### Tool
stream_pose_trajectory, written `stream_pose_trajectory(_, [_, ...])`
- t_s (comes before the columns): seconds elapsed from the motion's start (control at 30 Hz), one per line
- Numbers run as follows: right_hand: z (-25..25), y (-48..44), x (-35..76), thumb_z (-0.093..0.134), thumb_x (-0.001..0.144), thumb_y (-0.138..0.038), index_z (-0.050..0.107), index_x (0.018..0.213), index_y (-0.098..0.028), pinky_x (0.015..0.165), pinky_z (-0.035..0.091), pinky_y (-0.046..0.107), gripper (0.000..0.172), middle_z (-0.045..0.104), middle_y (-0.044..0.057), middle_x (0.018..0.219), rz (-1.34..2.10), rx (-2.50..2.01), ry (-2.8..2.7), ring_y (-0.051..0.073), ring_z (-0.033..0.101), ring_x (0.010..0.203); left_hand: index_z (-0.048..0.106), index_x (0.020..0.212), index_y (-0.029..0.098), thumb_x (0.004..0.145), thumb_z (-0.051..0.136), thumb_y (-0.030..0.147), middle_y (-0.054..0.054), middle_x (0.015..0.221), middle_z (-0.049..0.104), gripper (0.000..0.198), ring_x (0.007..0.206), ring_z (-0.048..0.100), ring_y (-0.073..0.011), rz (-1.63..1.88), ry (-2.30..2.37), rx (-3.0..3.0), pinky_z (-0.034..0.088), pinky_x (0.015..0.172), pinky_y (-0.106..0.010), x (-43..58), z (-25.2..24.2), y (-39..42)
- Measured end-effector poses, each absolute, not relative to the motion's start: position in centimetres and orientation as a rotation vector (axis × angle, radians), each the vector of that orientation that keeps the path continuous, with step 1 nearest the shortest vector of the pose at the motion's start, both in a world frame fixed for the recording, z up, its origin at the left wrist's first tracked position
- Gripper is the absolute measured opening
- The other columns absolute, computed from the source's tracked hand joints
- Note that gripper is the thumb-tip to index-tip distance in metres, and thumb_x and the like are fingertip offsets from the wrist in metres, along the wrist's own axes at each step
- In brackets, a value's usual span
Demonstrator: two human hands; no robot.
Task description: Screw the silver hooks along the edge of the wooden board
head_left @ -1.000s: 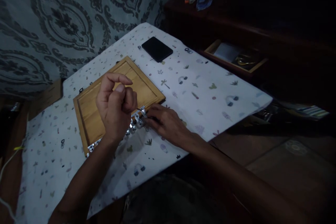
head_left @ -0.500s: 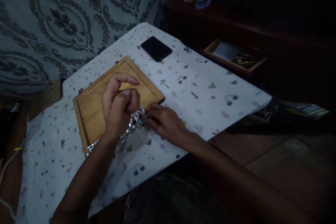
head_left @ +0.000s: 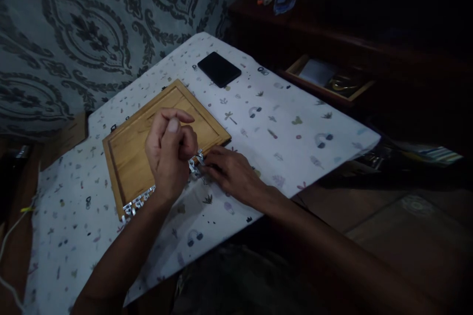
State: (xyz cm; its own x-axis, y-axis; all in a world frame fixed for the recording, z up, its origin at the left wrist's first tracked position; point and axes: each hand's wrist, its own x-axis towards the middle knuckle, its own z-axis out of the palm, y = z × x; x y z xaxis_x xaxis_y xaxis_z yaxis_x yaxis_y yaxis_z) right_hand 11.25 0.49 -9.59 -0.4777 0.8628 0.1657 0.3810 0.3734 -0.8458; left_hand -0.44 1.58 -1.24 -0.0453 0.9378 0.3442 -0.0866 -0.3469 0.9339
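Head view: a golden-brown, grooved wooden board is laid on a printed tablecloth, shiny silver fittings lined along its near edge. Whether anything is clamped by the curled fingers of the left hand or the right hand cannot be told.

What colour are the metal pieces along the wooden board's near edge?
The metal pieces are shiny silver, seen best in the head view.

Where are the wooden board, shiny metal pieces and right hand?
Wooden board (head_left: 133, 155), head view: its flat panel.
Shiny metal pieces (head_left: 139, 202), head view: one at left.
Right hand (head_left: 235, 170), head view: its back.
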Motion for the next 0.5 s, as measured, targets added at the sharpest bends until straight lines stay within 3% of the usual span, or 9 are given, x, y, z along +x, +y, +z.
stream_pose_trajectory(0.3, [-9.7, 0.5, 11.2, 0.059, 0.096, -0.021, 0.068, 0.086, -0.017, 0.073, 0.042, 0.029, 0.013, 0.066, 0.004, 0.090, 1.011, -1.076, -2.027, 0.016, 0.061, 0.083, 0.057, 0.081, 0.020, 0.089, 0.066, 0.032, 0.012, 0.047, 0.022, 0.017, 0.033, 0.017, -0.0041, 1.376, 0.838, 1.413, 0.016, 0.036, -0.019, -1.2, -1.6, 2.1])
stream_pose_trajectory(0.5, [-9.7, 0.5, 11.2, 0.060, 0.095, -0.021, 0.070, 0.088, -0.016, 0.074, 0.044, 0.029, 0.013, 0.068, 0.005, 0.092, 0.997, -1.054, -2.005, 0.017, 0.062, 0.084, 0.060, 0.085, 0.020, 0.091, 0.061, 0.027, 0.011, 0.047, 0.025, 0.009, 0.036, 0.021, -0.0057, 1.372, 0.793, 1.475, 0.020, 0.038, -0.021, -1.2, -1.8, 2.1])
